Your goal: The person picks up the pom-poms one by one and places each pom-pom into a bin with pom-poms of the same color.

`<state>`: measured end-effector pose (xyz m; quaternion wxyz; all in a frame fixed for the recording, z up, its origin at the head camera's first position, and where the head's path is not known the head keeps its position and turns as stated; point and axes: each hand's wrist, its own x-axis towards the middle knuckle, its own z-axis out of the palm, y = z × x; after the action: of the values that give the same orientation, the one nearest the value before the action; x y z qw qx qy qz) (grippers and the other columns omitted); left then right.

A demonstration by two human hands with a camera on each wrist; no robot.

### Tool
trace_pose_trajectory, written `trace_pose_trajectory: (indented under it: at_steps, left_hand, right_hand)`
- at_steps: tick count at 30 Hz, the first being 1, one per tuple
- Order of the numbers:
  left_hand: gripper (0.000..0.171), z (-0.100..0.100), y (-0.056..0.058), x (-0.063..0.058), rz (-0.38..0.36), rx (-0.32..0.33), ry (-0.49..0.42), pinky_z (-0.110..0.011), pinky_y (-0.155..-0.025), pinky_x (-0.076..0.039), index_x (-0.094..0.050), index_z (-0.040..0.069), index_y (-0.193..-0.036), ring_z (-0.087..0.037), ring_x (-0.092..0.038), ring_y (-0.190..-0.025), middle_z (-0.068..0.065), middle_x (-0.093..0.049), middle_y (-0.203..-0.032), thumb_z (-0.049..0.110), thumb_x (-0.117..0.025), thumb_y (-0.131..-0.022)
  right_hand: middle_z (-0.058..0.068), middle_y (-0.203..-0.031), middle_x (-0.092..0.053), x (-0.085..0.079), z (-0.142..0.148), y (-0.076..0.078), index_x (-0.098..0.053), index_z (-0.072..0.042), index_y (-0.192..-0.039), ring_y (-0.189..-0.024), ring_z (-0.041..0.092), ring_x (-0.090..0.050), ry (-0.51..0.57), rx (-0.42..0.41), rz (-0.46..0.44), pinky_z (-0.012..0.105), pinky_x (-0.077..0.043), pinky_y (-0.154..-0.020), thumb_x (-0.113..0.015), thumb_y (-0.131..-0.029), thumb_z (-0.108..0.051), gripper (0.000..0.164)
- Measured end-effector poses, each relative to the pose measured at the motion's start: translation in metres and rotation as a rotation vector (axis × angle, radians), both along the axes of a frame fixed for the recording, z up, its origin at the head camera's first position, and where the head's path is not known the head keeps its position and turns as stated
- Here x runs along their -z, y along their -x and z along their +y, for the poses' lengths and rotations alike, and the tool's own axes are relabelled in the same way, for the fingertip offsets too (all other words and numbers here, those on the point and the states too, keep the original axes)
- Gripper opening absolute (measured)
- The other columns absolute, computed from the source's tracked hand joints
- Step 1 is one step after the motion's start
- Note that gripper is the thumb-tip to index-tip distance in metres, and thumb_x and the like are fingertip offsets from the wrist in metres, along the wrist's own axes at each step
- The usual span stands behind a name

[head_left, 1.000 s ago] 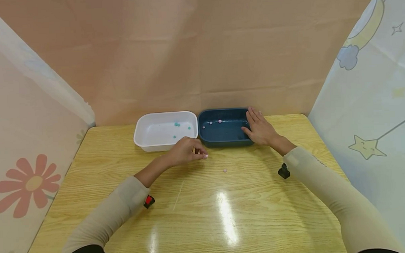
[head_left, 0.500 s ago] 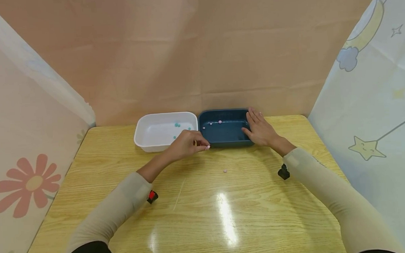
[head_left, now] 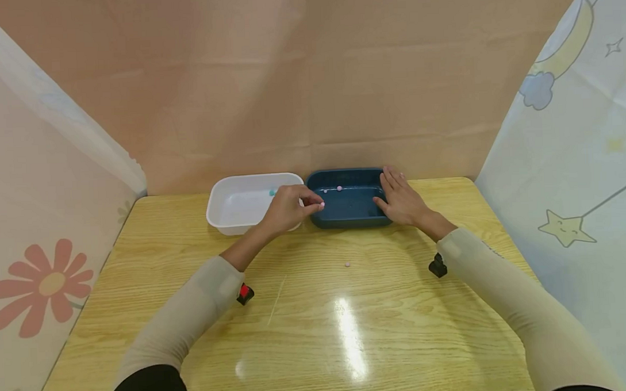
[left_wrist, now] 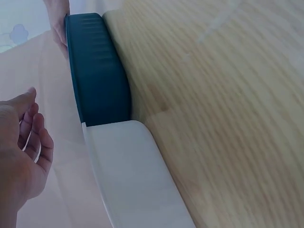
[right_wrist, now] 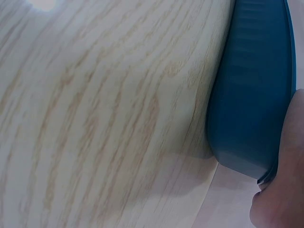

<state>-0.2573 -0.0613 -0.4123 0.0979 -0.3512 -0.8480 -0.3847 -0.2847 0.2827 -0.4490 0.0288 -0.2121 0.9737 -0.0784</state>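
Between thumb and fingertips, my left hand (head_left: 291,208) pinches a small pink bead (head_left: 322,204) over the left end of the dark blue tray (head_left: 350,222). Pink beads lie inside that tray, one pink bead (head_left: 339,188) near its back wall. With fingers extended, my right hand (head_left: 402,200) rests on the tray's right end. The white tray (head_left: 226,227) stands against the blue one on the left. A teal bead (head_left: 272,192) shows in it; my left hand hides part of its inside. In the left wrist view, the fingertips of my left hand (left_wrist: 28,142) are raised beside the trays.
One loose pink bead (head_left: 347,264) lies on the wooden table (head_left: 400,330) in front of the blue tray. A brown sheet (head_left: 309,80) hangs right behind both trays. Patterned sheets stand at the left and right sides.
My left hand has moved up and forward with the pink bead, from in front of the trays to over the blue tray's left end. The right hand stays in place.
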Motion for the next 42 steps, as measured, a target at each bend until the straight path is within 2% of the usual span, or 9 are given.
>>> trace_pose_trajectory:
  at_steps: [3,9,13,17,24,30,33,42]
  left_hand:
    - [0.006,0.002,0.003,-0.004,-0.001,-0.039,-0.004,-0.029,-0.066,-0.052,-0.086,0.008,-0.096,-0.015,-0.067,-0.077,-0.002,-0.076,-0.083,0.012,-0.084,-0.092]
    - [0.011,0.009,0.017,-0.010,-0.018,-0.111,0.025,-0.029,-0.065,-0.050,-0.086,0.008,-0.100,-0.016,-0.067,-0.076,-0.003,-0.078,-0.085,0.018,-0.082,-0.095]
    - [0.013,0.012,0.025,-0.011,-0.048,-0.143,0.030,-0.030,-0.066,-0.053,-0.086,0.008,-0.102,-0.016,-0.069,-0.076,-0.004,-0.079,-0.088,0.019,-0.081,-0.096]
    - [0.013,0.014,0.031,-0.010,-0.064,-0.164,0.037,-0.031,-0.069,-0.056,-0.085,0.008,-0.102,-0.017,-0.071,-0.078,-0.005,-0.080,-0.090,0.019,-0.081,-0.096]
    - [0.014,0.016,0.041,-0.010,-0.104,-0.237,0.053,-0.033,-0.062,-0.052,-0.086,0.010,-0.101,-0.019,-0.068,-0.074,-0.004,-0.079,-0.086,0.022,-0.080,-0.097]
    - [0.013,0.018,0.049,-0.008,-0.154,-0.282,0.079,-0.033,-0.064,-0.055,-0.086,0.011,-0.098,-0.019,-0.072,-0.080,-0.004,-0.080,-0.088,0.023,-0.081,-0.096]
    - [0.012,0.020,0.053,-0.005,-0.177,-0.298,0.104,-0.033,-0.064,-0.055,-0.086,0.012,-0.098,-0.018,-0.072,-0.080,-0.003,-0.080,-0.088,0.023,-0.081,-0.096]
    - [0.012,0.024,0.058,-0.002,-0.185,-0.341,0.194,-0.036,-0.067,-0.054,-0.086,0.014,-0.098,-0.018,-0.069,-0.081,-0.002,-0.077,-0.087,0.024,-0.081,-0.096]
  right_hand:
    - [0.028,-0.174,0.005,0.000,0.000,0.000,-0.008,0.013,-0.164,-0.163,0.043,0.005,0.003,-0.004,-0.005,0.056,0.001,-0.131,-0.039,-0.115,-0.039,0.077]
    - [0.028,-0.175,0.004,0.000,0.002,0.001,-0.008,0.012,-0.164,-0.163,0.042,0.004,-0.003,0.001,0.012,0.055,0.000,-0.131,-0.038,-0.115,-0.040,0.077]
    - [0.028,-0.175,0.004,0.001,0.002,0.001,-0.009,0.012,-0.164,-0.163,0.042,0.003,0.000,0.003,0.016,0.055,0.000,-0.131,-0.038,-0.115,-0.040,0.078]
    - [0.028,-0.175,0.003,0.001,0.001,0.000,-0.010,0.012,-0.164,-0.163,0.042,0.003,0.002,0.003,0.010,0.056,0.000,-0.131,-0.040,-0.115,-0.039,0.077]
    - [0.028,-0.175,0.004,0.001,-0.001,-0.001,-0.008,0.012,-0.164,-0.163,0.043,0.004,-0.002,0.009,0.000,0.056,0.001,-0.131,-0.039,-0.115,-0.038,0.077]
    - [0.027,-0.175,0.006,0.000,-0.001,0.000,-0.006,0.011,-0.164,-0.163,0.042,0.005,-0.015,0.018,-0.012,0.056,0.002,-0.131,-0.040,-0.116,-0.038,0.077]
    - [0.027,-0.175,0.006,0.000,-0.001,0.000,-0.006,0.011,-0.165,-0.163,0.042,0.005,-0.008,0.016,-0.016,0.056,0.002,-0.131,-0.041,-0.115,-0.038,0.078]
    - [0.028,-0.175,0.003,0.002,0.000,0.000,-0.009,0.011,-0.165,-0.163,0.042,0.002,0.006,0.007,0.010,0.055,-0.001,-0.131,-0.041,-0.115,-0.037,0.076]
